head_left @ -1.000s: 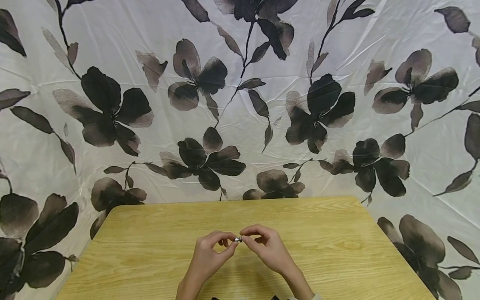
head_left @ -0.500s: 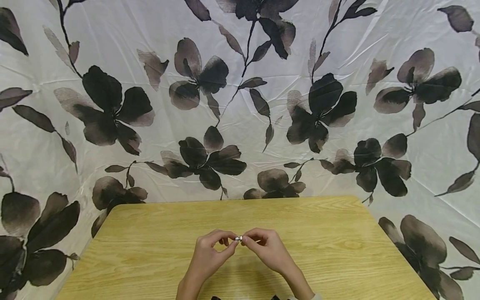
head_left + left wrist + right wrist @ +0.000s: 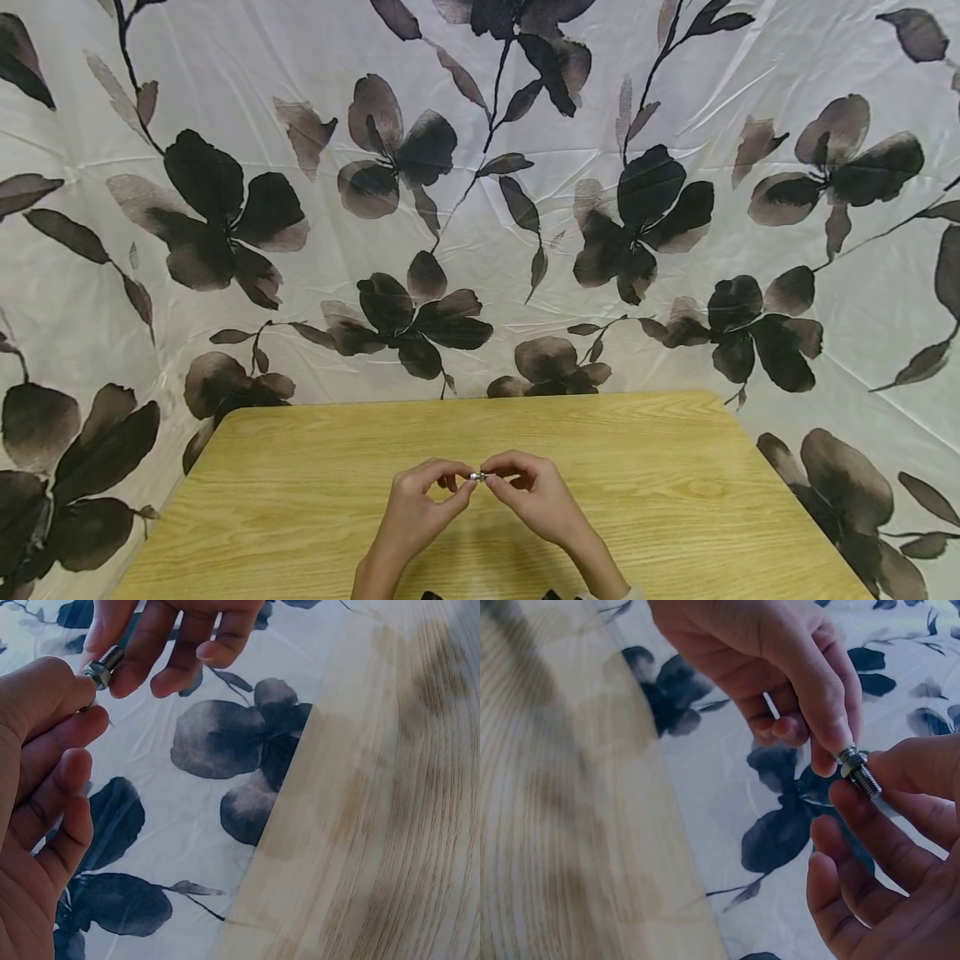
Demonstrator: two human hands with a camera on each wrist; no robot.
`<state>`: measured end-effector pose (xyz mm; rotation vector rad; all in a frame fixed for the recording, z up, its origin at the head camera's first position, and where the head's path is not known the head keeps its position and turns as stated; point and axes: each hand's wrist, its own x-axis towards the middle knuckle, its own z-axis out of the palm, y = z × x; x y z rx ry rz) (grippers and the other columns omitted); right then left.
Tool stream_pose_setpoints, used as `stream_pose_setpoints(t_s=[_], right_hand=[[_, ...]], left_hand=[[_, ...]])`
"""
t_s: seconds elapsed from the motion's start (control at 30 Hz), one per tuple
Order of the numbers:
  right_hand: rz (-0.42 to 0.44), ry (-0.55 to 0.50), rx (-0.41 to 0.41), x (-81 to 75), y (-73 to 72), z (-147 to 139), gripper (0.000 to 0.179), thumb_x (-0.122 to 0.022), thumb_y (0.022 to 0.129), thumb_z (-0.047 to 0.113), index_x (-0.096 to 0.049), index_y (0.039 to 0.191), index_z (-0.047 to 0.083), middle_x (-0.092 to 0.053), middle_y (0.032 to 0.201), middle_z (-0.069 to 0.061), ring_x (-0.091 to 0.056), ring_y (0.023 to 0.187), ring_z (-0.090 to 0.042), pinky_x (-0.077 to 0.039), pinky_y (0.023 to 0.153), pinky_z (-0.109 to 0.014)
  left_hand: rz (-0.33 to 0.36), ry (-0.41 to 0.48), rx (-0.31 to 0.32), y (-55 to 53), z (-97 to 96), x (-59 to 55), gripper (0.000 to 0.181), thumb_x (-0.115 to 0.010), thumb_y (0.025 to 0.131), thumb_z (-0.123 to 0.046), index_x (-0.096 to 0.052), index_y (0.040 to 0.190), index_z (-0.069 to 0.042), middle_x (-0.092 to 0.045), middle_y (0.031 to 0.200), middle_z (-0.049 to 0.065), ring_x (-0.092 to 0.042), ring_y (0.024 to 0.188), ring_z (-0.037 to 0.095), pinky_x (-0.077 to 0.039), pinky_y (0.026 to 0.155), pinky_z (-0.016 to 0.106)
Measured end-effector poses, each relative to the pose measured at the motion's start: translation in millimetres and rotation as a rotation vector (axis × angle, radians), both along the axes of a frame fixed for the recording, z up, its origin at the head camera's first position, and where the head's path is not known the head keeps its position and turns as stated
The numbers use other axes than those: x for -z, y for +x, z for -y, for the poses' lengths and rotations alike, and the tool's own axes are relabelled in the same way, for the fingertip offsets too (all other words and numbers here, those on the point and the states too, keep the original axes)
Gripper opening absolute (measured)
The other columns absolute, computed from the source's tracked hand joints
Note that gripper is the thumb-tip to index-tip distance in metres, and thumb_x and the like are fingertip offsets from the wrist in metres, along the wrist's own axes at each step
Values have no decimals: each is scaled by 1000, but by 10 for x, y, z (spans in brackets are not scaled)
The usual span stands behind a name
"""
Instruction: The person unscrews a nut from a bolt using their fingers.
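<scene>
Above the table, near its front, a small metal bolt [image 3: 476, 477] lies about level between both hands. My left hand [image 3: 420, 504] pinches its head end between thumb and index finger. A hex nut [image 3: 852, 765] sits around the bolt, close to the left fingertips. Bare thread [image 3: 867, 782] sticks out beyond the nut toward my right hand [image 3: 536, 496]. The right thumb and index finger are at opposite sides of the nut, with the thumb against it. The other fingers of both hands are bent and hold nothing. The left fingertips cover the bolt's head.
The wooden table [image 3: 300, 467] has rounded far corners. Behind and beside it hangs a white cloth [image 3: 525, 250] with dark flowers. Small black shapes [image 3: 431, 596] show at the bottom edge of the head view.
My right fingertips drew back slightly half a second ago, showing more of the nut, and are now closer to it again. My left hand has stayed nearly still.
</scene>
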<state>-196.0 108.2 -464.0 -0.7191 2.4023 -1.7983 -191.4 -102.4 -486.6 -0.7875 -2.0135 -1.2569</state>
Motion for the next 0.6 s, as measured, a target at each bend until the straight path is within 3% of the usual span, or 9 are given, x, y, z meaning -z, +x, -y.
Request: stream_pose_setpoints(t_s=[0.3, 0.6], right_hand=[[-108, -85, -1, -47, 29, 0, 21, -63, 104, 18, -73, 118, 7, -73, 116, -13, -68, 108, -14, -58, 92, -35], [-34, 28, 90, -27, 11, 11, 20, -64, 103, 31, -77, 111, 18, -77, 109, -1, -70, 101, -13, -57, 87, -31]], left_hand=[[-8, 15, 10, -8, 2, 4, 31, -86, 77, 5, -77, 96, -18, -75, 82, -3, -61, 65, 9, -51, 66, 14], [-32, 17, 1, -7, -7, 5, 32, -87, 75, 5, -77, 96, -18, -74, 80, -4, -60, 64, 10, -49, 63, 13]])
